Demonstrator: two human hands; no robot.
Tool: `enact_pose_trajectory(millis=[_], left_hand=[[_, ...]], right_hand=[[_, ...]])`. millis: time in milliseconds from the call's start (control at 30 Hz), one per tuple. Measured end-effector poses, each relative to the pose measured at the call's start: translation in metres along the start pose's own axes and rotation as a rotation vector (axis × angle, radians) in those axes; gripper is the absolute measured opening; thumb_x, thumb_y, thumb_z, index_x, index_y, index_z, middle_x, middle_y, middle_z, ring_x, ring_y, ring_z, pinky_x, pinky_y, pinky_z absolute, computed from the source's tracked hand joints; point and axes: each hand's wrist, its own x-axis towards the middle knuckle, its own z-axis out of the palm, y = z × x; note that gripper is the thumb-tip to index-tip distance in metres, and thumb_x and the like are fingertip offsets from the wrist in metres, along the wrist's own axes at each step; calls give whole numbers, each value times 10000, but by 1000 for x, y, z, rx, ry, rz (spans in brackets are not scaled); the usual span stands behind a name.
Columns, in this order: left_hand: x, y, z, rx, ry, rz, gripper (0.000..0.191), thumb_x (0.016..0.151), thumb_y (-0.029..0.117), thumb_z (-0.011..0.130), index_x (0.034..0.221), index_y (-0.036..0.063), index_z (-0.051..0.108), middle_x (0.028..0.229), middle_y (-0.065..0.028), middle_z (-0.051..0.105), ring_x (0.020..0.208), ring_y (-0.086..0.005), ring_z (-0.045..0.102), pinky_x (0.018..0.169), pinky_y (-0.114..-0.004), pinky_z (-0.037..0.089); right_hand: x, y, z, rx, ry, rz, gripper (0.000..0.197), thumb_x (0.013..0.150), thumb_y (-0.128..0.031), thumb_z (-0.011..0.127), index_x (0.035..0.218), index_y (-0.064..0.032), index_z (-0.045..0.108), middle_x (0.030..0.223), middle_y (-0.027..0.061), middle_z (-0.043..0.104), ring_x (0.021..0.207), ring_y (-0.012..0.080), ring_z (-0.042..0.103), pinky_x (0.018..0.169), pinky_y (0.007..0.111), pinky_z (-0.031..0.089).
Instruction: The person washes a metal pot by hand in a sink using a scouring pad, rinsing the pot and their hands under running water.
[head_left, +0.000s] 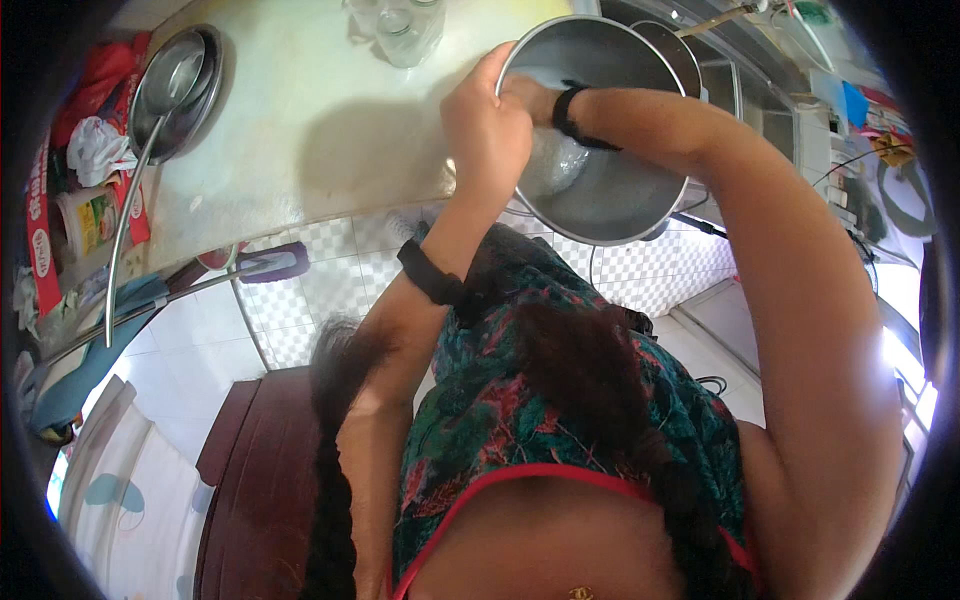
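A large stainless-steel pot (622, 206) is tilted towards me at the right end of the pale countertop (247, 172), its open mouth facing up at me. My left hand (489, 124) grips the left side of its rim, fingers curled over the edge. Inside the pot, my right hand (531, 97) is against the inner wall, close behind the left one. Its fingers are mostly hidden, and whether they hold anything does not show. A whitish, shiny patch, like water or suds, lies in the pot's bottom. Both wrists wear dark bands.
Glass jars (405, 34) stand at the counter's far side. On the left, a long-handled ladle (171, 82) rests in a metal bowl (214, 97), its handle overhanging the counter edge. Beside it are a white plastic bag (97, 152) and a plastic tub (88, 217). A purple mop head (296, 262) is below.
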Motion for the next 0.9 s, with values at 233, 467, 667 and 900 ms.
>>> enact_pose_trajectory(millis=[233, 467, 667, 900], left_hand=[[1, -5, 6, -31, -11, -61, 478, 732, -42, 478, 1161, 74, 655, 848, -199, 688, 759, -267, 671, 758, -352, 502], [1, 5, -2, -33, -41, -2, 484, 742, 5, 490, 1198, 80, 633, 950, -177, 691, 866, -265, 668, 809, -357, 496], [4, 19, 0, 59, -53, -31, 493, 980, 370, 485, 1272, -22, 547, 1146, -184, 646, 1031, -254, 611, 921, -329, 444], [12, -11, 1, -109, -49, 98, 419, 849, 52, 475, 1255, 6, 567, 1146, -201, 643, 1027, -305, 623, 917, -334, 445]], right_hand=[[-34, 45, 52, -873, -681, -4, 336, 867, -186, 568, 1168, -49, 629, 1178, 147, 618, 1067, 254, 602, 887, 424, 482], [-44, -61, -18, 1117, 76, 425, 231, 886, -50, 485, 1103, 8, 537, 1047, 123, 587, 934, 233, 601, 858, 377, 547], [-72, -70, -90, 1816, 858, 278, 208, 909, 1, 418, 1084, 104, 463, 1131, 182, 501, 986, 268, 562, 908, 462, 551], [-122, -74, -12, 129, -53, -232, 175, 833, -77, 533, 918, 47, 624, 863, 184, 653, 738, 286, 613, 689, 374, 494]])
